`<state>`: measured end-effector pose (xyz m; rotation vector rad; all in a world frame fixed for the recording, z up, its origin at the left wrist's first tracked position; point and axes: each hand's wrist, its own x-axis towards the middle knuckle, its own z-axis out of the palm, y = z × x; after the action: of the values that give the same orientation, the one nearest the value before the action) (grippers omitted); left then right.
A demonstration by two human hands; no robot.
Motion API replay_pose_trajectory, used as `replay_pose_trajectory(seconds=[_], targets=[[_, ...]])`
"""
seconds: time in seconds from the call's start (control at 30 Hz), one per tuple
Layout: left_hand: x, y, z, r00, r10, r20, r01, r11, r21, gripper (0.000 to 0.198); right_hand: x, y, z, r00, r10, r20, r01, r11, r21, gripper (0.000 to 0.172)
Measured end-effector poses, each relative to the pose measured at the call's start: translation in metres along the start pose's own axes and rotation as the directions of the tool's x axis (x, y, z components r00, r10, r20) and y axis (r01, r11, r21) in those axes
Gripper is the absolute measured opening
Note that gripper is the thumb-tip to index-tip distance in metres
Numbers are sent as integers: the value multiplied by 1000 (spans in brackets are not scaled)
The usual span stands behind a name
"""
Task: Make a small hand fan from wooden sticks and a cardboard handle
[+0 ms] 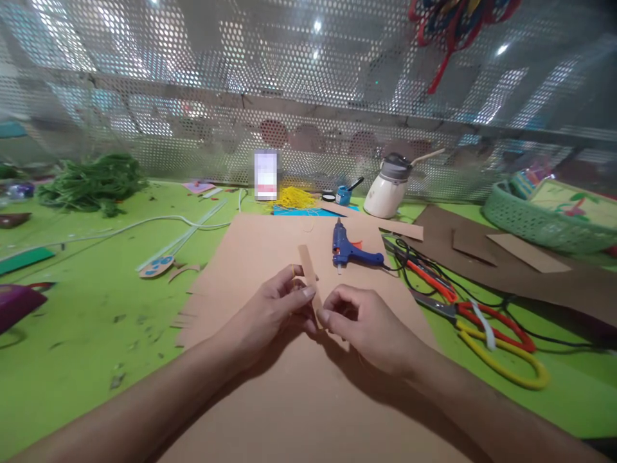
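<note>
Between my hands is a narrow tan paper strip (306, 262), tilted with its far end up and to the left. My left hand (282, 302) pinches it, thumb on top and fingers beneath. The thumb and forefinger of my right hand (359, 315) close on its near end. Both hands are over a large tan sheet of craft paper (299, 411). Just beyond them a blue glue gun (344, 247) lies on the sheet, nozzle pointing away. Scissors with red and yellow handles (501, 347) lie right of my right hand.
A red-handled cutter (429, 276) and black cord lie beside the scissors. Behind stand a white jar (385, 190), a small blue paint pot (344, 195) and a phone (267, 173). A green basket (530, 222) sits right, green yarn (91, 183) left. A perforated metal screen (193, 103) bounds the back.
</note>
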<state>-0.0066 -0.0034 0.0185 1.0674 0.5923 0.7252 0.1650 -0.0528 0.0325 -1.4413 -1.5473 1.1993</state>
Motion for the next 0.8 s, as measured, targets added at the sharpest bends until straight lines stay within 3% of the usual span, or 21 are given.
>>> replay_pose_trajectory(seconds=[0.13, 0.4, 0.53, 0.8], targets=[[1, -1, 0, 1000, 5, -4, -5, 1000, -26, 14, -1, -2, -2, 999, 32, 44, -37, 994, 101, 15], [-1, -4, 2, 999, -38, -6, 37, 997, -64, 12, -2, -1, -2, 997, 48, 55, -55, 992, 115, 16], [-3, -5, 9, 998, 3, -56, -5, 999, -43, 11, -1, -1, -4, 995, 63, 72, -71, 991, 113, 16], [-5, -2, 14, 1000, 13, 13, -12, 991, -131, 10, 1, 4, 3, 999, 16, 36, -25, 970, 243, 48]])
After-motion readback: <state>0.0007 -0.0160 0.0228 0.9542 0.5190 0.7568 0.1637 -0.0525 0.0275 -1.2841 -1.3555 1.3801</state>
